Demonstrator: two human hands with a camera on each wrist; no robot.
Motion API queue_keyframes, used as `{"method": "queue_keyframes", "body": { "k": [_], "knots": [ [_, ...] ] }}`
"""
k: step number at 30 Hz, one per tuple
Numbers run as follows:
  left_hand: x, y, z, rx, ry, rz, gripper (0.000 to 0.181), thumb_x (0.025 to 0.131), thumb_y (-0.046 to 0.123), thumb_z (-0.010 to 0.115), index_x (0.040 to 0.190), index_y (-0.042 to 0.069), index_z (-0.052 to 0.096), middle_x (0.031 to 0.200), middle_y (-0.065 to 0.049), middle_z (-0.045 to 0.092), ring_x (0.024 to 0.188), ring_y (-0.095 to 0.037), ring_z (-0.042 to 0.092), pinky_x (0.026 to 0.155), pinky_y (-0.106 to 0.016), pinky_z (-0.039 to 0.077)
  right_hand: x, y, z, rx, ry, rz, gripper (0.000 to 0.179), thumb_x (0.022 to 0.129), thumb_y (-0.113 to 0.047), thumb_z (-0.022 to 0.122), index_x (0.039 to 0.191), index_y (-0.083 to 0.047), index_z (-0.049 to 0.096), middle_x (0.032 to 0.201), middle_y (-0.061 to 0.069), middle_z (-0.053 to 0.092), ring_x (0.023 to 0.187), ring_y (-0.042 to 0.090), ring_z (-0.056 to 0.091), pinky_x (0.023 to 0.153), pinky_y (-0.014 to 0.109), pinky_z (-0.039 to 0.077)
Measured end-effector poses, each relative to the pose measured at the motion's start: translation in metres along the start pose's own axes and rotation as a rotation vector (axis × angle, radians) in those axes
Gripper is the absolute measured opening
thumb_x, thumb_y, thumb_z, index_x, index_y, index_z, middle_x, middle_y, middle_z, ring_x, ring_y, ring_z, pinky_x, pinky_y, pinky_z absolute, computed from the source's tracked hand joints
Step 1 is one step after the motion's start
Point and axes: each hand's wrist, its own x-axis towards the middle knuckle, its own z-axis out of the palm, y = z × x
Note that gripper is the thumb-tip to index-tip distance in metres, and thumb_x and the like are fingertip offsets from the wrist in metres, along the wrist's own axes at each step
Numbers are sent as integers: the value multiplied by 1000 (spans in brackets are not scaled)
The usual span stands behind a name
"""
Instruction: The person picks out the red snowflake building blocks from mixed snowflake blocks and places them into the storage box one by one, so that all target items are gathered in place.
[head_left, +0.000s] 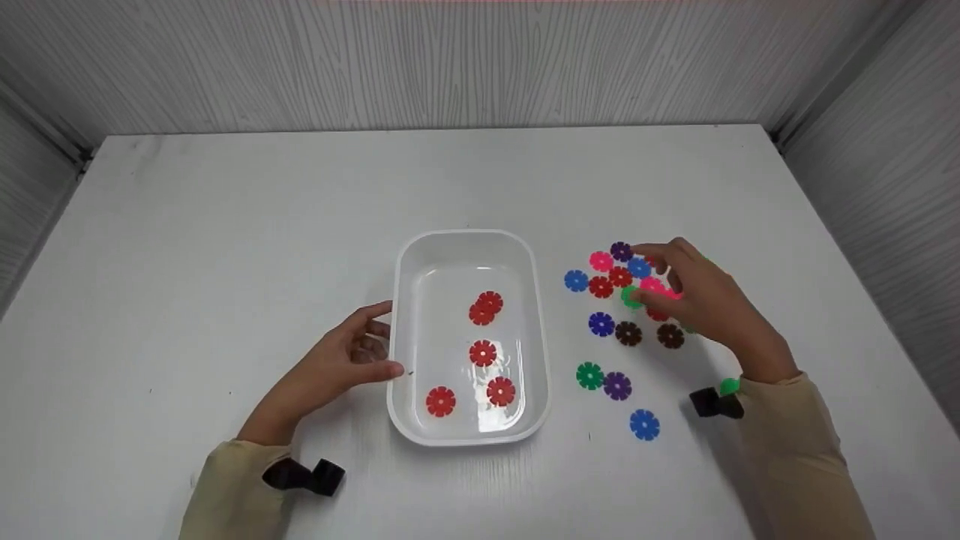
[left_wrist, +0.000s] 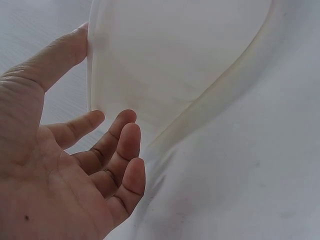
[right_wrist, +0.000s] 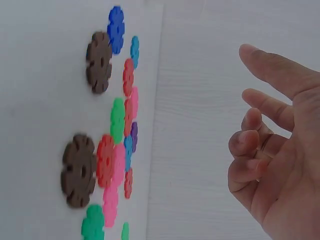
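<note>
A white tray [head_left: 469, 442] stands mid-table with several red flower-shaped discs [head_left: 483, 352] inside, two of them overlapping. My left hand [head_left: 330, 371] holds the tray's left side, thumb over the rim and index fingertip on the outer wall; the other fingers are loosely bent in the left wrist view. Over the loose disc cluster to the right hovers my right hand [head_left: 705, 300], thumb and index spread apart with nothing between them. Beneath and beside it lie a green disc [right_wrist: 117, 121], a pink disc [right_wrist: 118, 165], a red disc [right_wrist: 105, 161] and brown discs [right_wrist: 79, 170].
Closer to the front lie a green disc [head_left: 590, 376], a purple disc [head_left: 617, 386] and a blue disc [head_left: 644, 424]. Another blue disc [head_left: 576, 280] sits at the cluster's left side, near the tray. Wood-grain panels [head_left: 450, 67] border the white table at the back and sides.
</note>
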Motion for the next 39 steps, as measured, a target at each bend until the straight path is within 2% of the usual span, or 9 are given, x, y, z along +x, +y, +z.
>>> {"method": "queue_keyframes", "body": {
  "k": [6, 10, 15, 19, 24, 32, 39],
  "knots": [
    [0, 1, 0, 10, 1, -3, 78, 80, 24, 77, 147, 17, 37, 120, -11, 56, 100, -22, 53, 88, -34, 46, -8, 29, -6, -32, -53, 81, 48, 88, -21, 71, 133, -12, 55, 109, 15, 50, 88, 24, 46, 59, 27, 43],
    [-1, 2, 0, 5, 1, -5, 78, 80, 23, 77, 147, 16, 37, 121, -11, 56, 101, -22, 53, 88, -33, 46, -11, 43, -5, -33, -112, 130, 45, 88, -25, 70, 129, -11, 57, 114, 16, 49, 97, 31, 51, 67, 37, 52],
    [-2, 2, -1, -14, -7, -4, 78, 81, 21, 76, 147, 15, 36, 121, -11, 55, 100, -21, 54, 85, -26, 48, -11, 53, -5, -53, -176, 164, 43, 89, -28, 69, 128, -13, 59, 119, 15, 47, 108, 37, 53, 76, 47, 54],
    [-2, 2, -1, -17, -9, -7, 78, 81, 21, 76, 147, 15, 35, 122, -11, 55, 100, -21, 54, 84, -24, 48, -11, 58, -5, -84, -214, 165, 40, 89, -28, 69, 126, -14, 60, 124, 15, 46, 107, 35, 55, 79, 49, 53],
    [-1, 2, 0, -9, -5, -10, 78, 81, 22, 76, 147, 15, 36, 121, -11, 55, 99, -21, 53, 85, -26, 47, -9, 59, -4, -114, -258, 148, 42, 88, -24, 70, 127, -14, 61, 120, 13, 47, 103, 31, 55, 79, 48, 54],
    [-1, 2, -1, -14, -6, -7, 78, 81, 21, 76, 147, 15, 36, 121, -11, 55, 99, -22, 53, 85, -26, 47, -3, 58, -2, -214, -282, 39, 40, 85, -16, 72, 123, -12, 64, 110, 13, 50, 90, 23, 56, 68, 36, 54],
    [0, 0, -1, -13, -11, -1, 77, 81, 22, 76, 147, 16, 37, 121, -12, 55, 99, -22, 53, 85, -28, 48, 0, 54, -4, -264, -310, 44, 45, 83, -15, 75, 126, -15, 63, 111, 12, 51, 90, 23, 56, 64, 33, 54]
  ]
}}
